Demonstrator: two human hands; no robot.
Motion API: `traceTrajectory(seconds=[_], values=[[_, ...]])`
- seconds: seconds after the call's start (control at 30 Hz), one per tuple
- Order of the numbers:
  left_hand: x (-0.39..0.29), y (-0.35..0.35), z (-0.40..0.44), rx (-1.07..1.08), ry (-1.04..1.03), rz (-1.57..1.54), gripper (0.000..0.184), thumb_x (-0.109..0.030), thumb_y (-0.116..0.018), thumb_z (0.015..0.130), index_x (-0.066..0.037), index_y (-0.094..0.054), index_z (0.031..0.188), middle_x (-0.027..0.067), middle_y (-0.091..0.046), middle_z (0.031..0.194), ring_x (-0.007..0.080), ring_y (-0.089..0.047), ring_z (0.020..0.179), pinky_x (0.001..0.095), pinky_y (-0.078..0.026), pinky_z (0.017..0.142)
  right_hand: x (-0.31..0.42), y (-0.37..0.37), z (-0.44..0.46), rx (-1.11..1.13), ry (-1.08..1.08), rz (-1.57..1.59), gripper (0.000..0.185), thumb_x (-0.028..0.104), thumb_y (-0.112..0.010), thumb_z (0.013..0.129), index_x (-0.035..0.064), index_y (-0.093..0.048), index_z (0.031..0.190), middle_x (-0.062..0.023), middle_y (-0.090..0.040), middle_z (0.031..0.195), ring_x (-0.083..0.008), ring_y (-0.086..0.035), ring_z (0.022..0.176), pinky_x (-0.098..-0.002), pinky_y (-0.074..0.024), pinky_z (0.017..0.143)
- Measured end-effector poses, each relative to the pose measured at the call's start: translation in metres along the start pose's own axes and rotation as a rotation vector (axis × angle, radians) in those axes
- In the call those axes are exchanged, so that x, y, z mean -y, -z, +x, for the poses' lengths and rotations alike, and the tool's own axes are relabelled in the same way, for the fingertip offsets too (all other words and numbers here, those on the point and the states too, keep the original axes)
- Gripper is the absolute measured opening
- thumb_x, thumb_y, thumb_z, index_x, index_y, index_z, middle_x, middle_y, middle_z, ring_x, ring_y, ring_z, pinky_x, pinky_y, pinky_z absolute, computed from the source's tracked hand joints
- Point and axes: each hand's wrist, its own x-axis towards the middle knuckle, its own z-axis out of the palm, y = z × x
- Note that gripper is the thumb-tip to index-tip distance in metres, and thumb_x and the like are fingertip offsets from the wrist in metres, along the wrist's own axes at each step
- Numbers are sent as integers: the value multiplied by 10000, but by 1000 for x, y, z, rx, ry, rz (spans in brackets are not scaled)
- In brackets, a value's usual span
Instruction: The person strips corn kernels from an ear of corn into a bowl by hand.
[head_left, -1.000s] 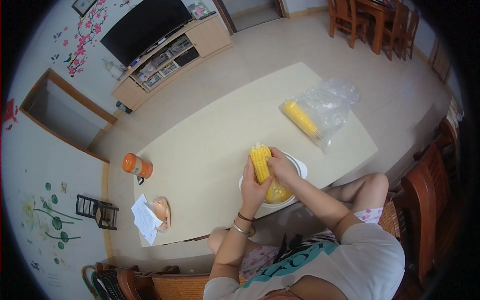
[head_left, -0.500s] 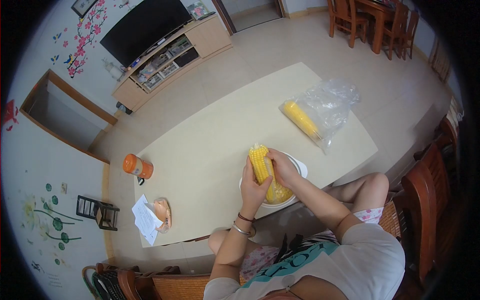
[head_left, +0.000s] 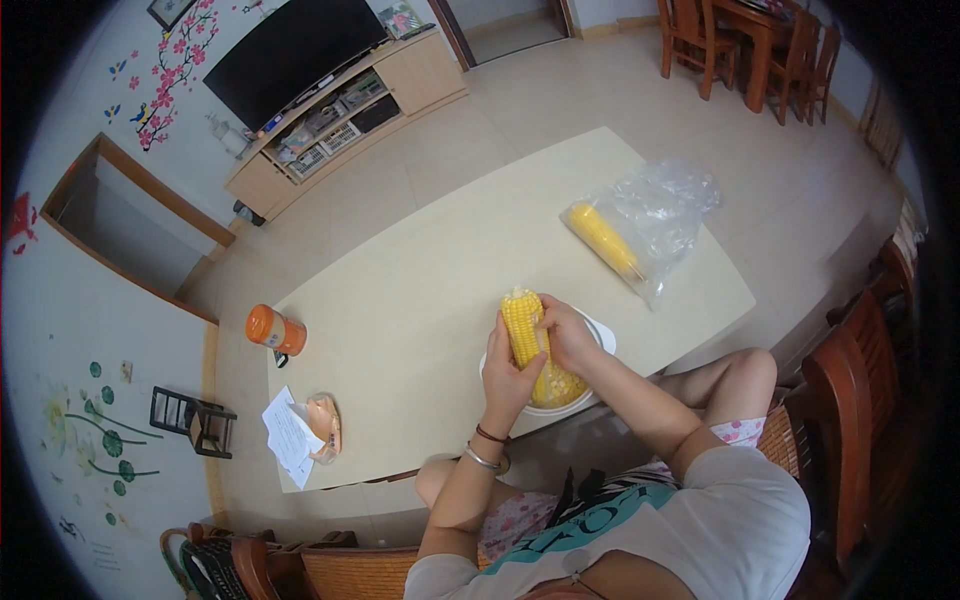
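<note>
An ear of corn (head_left: 523, 325), yellow with some kernels stripped along one side, is held tilted above a white bowl (head_left: 606, 338). My left hand (head_left: 508, 368) is wrapped around its left side, thumb laid across the lower part. On the other side my right hand (head_left: 568, 338) closes against the cob, its fingers at the bare strip. Loose corn kernels (head_left: 568, 388) lie in the bowl under the hands. The lower end of the ear and part of the bowl are hidden by my hands and wrists.
On the pale table (head_left: 420, 290), a clear plastic bag (head_left: 665, 215) holds another ear of corn (head_left: 605, 238) at the far right. An orange-lidded container (head_left: 276, 330), paper sheets (head_left: 290, 438) and a clear-wrapped package (head_left: 325, 428) sit at the left. A wooden chair (head_left: 840, 400) stands at the right.
My hands and the ear stay over the bowl in nearly the same pose. My right fingers have shifted slightly along the cob; the view has moved a little.
</note>
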Motion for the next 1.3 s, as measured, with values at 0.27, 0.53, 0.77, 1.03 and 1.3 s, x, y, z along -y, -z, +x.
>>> traceTrajectory(seconds=[0.27,0.53,0.77,1.03,1.3], values=[[-3,-1,0,-6,0,-22,828,86,-637,777,56,-149,1446,154,-374,1337,247,-464,1228,342,-436,1001,1,4,0,26,-53,92,363,184,-439,923,-39,-488,1205,-128,-569,1088,-209,-531,1030,-329,-433,908],[-2,-1,-1,-8,-22,-12,841,87,-644,773,51,-144,1448,145,-374,1331,251,-462,1228,346,-436,1005,-2,1,6,-86,-6,-197,367,154,-440,890,-49,-505,1190,-129,-569,1089,-201,-541,968,-316,-437,875],[-6,-2,-1,-18,-25,-42,835,91,-640,774,49,-149,1448,149,-378,1324,255,-472,1218,348,-439,1003,3,-2,0,-24,10,37,357,139,-426,853,-46,-536,1139,-125,-581,1030,-197,-546,950,-320,-446,862],[-2,-1,-1,-18,-32,14,833,95,-637,775,55,-148,1448,134,-395,1289,242,-469,1216,337,-432,999,11,-3,6,64,-81,64,296,110,-416,824,-31,-549,1048,-117,-575,991,-203,-563,887,-336,-472,821],[-8,1,-1,-33,-65,64,839,8,-667,765,53,-177,1444,166,-428,1296,259,-492,1170,330,-432,957,7,-4,7,-19,-32,-17,310,78,-429,803,-46,-533,1068,-119,-567,995,-192,-553,892,-325,-466,822]])
